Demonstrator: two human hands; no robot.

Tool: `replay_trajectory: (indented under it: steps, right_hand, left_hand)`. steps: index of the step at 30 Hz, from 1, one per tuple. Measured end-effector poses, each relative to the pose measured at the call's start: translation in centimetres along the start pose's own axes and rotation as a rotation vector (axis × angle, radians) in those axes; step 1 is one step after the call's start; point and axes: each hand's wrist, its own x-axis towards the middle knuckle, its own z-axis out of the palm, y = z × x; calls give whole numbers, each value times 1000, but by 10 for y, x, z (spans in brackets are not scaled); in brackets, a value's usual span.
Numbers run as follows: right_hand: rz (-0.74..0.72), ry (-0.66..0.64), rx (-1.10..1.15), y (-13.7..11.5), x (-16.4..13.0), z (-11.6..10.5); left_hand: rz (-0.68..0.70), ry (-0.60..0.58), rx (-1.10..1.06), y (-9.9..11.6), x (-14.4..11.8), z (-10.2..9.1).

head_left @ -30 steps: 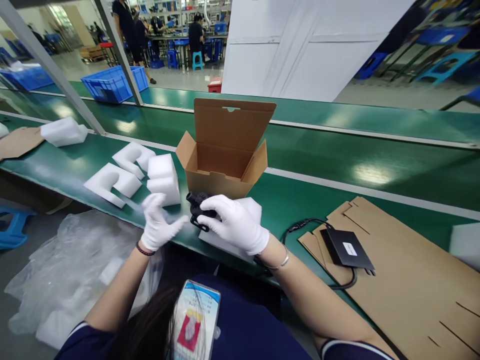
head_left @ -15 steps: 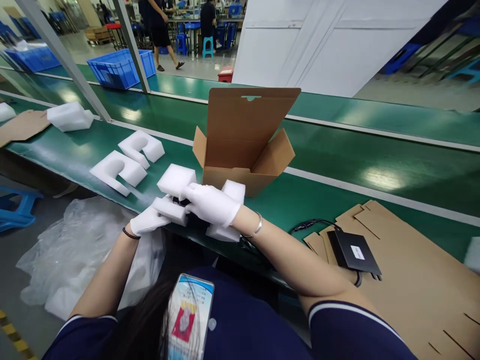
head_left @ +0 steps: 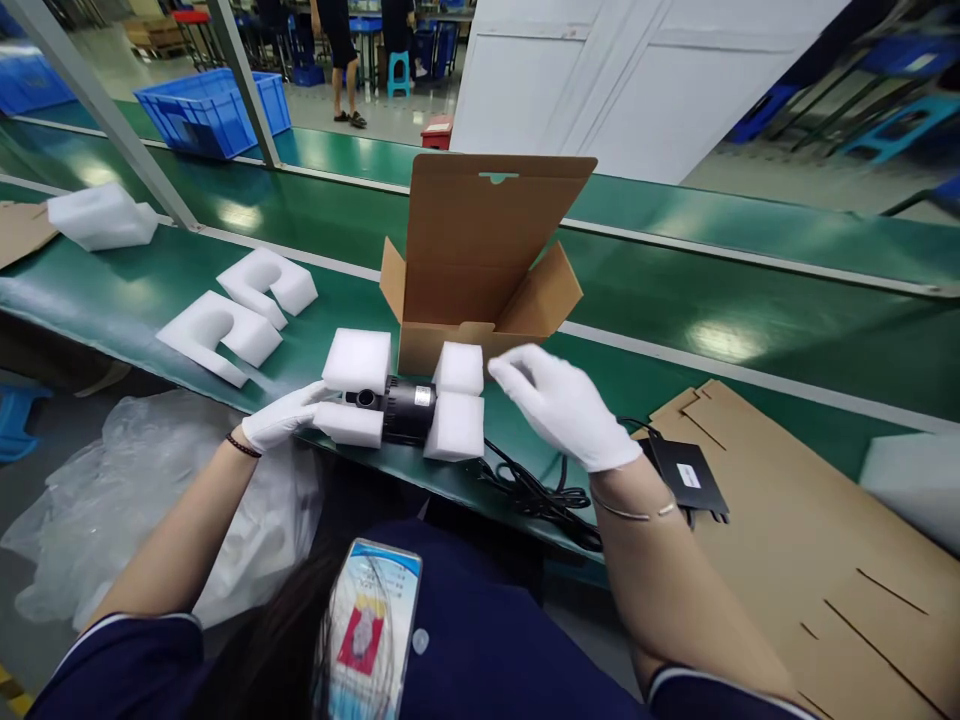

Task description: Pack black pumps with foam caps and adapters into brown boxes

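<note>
A black, cylindrical pump-like device (head_left: 409, 410) with a round port lies at the front edge of the green bench, cradled at both ends by white foam. My gloved left hand (head_left: 285, 415) grips the left foam piece (head_left: 349, 424) at its outer end; part of the fingers is hidden. Raised to the right of the right foam piece (head_left: 455, 425), my gloved right hand (head_left: 562, 405) is apart from it, fingers curled together with nothing visible in them. Behind the device stands an open cardboard box (head_left: 487, 250), lid up and side flaps spread. Black cable (head_left: 536, 490) lies coiled beside the device.
Two U-shaped foam pieces (head_left: 217, 335) lie to the left, with another foam block (head_left: 101, 215) farther off. Flat cardboard (head_left: 787, 520) and a black flat box (head_left: 686, 475) are at right. Clear plastic bags (head_left: 142, 490) hang below the bench. A blue crate (head_left: 214, 110) stands behind.
My right hand has left the left foam piece and moved right, uncovering the device. The left hand stays at the left foam. The view has shifted slightly.
</note>
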Motion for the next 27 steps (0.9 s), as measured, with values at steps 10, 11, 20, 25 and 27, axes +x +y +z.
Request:
replay_trajectory:
  steps: [10, 11, 20, 25, 27]
  right_hand:
    - [86, -499, 170, 58, -81, 8]
    - [57, -533, 172, 57, -85, 3]
    - [-10, -406, -46, 15, -95, -4]
    - [92, -586, -273, 8, -115, 44]
    - [136, -594, -307, 11, -120, 64]
  left_hand:
    - [619, 399, 1016, 117, 1, 29]
    - [758, 221, 1100, 132, 7, 45]
    - [1027, -707, 1369, 129, 105, 147]
    - [959, -620, 1384, 131, 109, 143]
    - [947, -619, 1404, 132, 109, 144]
